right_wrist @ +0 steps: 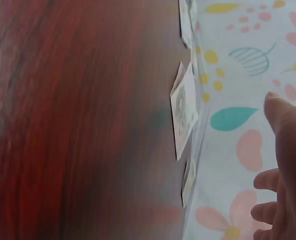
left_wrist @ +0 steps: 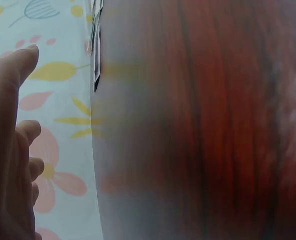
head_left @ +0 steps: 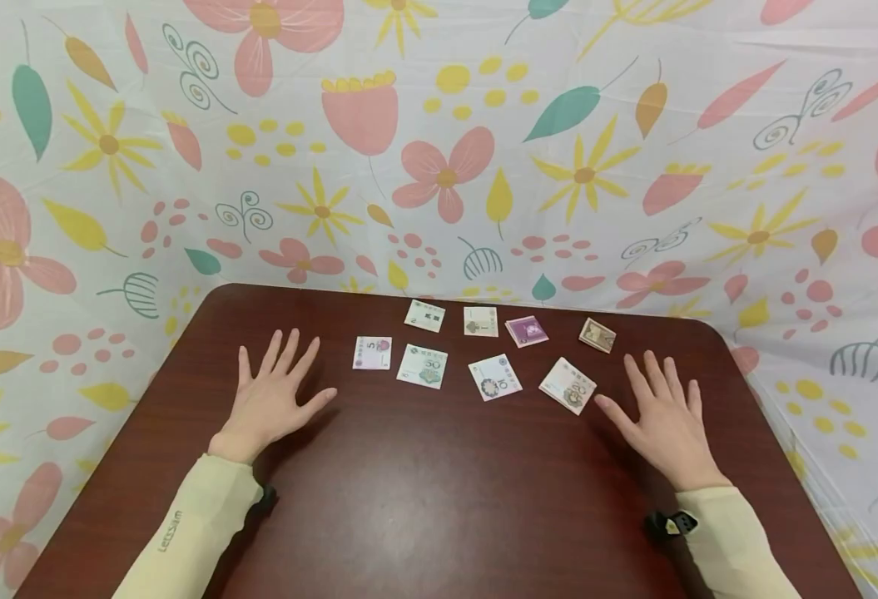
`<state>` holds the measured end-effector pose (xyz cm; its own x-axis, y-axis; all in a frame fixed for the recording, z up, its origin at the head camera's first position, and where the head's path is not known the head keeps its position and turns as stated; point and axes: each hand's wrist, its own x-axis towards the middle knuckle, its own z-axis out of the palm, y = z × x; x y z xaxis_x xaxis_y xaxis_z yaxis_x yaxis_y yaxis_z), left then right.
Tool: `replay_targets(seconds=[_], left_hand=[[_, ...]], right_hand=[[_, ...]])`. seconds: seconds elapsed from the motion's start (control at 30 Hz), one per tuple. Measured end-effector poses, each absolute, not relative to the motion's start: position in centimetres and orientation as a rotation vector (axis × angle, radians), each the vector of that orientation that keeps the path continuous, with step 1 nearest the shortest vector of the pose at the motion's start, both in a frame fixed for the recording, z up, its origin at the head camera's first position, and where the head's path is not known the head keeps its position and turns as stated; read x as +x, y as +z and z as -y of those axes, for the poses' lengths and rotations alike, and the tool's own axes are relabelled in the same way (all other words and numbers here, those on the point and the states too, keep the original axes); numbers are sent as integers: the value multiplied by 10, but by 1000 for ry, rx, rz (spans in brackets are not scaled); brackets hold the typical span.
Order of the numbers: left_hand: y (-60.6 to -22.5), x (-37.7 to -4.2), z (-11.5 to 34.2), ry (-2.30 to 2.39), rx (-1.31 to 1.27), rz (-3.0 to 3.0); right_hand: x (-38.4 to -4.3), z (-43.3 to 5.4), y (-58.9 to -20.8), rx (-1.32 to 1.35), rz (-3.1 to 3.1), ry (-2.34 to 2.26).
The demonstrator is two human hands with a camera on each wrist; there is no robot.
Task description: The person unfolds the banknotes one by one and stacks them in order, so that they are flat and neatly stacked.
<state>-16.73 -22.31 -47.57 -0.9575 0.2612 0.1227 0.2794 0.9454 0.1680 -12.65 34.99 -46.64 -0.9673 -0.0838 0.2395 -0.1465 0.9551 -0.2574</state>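
Observation:
My left hand (head_left: 270, 403) is held palm down with its fingers spread, to the left of the folded banknotes and holding nothing. Nearest to it lies a folded banknote marked 5 (head_left: 372, 353). On the other side, my right hand (head_left: 667, 424) has its fingers spread too, with its thumb close to a folded banknote marked 20 (head_left: 567, 386). Between the hands lie folded banknotes marked 50 (head_left: 422, 366) and 10 (head_left: 494, 378). Behind these are a greenish banknote (head_left: 424, 316), one marked 1 (head_left: 480, 321), a purple one (head_left: 527, 331) and a brown one (head_left: 597, 335).
The dark brown table (head_left: 409, 499) reaches back to a white cloth (head_left: 439, 241) printed with flowers and leaves. This cloth also hangs along both sides. A black band (head_left: 671, 524) shows at the right wrist, and another sits at the left.

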Motion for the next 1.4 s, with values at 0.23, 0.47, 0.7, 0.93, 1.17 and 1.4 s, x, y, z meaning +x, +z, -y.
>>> replay_targets(seconds=[0.23, 0.47, 0.7, 0.93, 1.17, 1.4], left_hand=[[-477, -165, 210, -319, -455, 3002], [-482, -163, 193, -349, -507, 2934], [-482, -164, 174, -449, -584, 2842], [-480, -170, 156, -525, -627, 2763], [-482, -177, 140, -573, -642, 2780], [-483, -188, 125, -705, -676, 2777]], right_hand=[[-128, -336, -468, 248, 2859, 392], [-127, -317, -466, 364, 2770, 409], [-125, -296, -464, 483, 2714, 390], [-124, -276, -465, 541, 2743, 444], [-122, -254, -466, 601, 2796, 447], [-121, -237, -470, 673, 2796, 438]])
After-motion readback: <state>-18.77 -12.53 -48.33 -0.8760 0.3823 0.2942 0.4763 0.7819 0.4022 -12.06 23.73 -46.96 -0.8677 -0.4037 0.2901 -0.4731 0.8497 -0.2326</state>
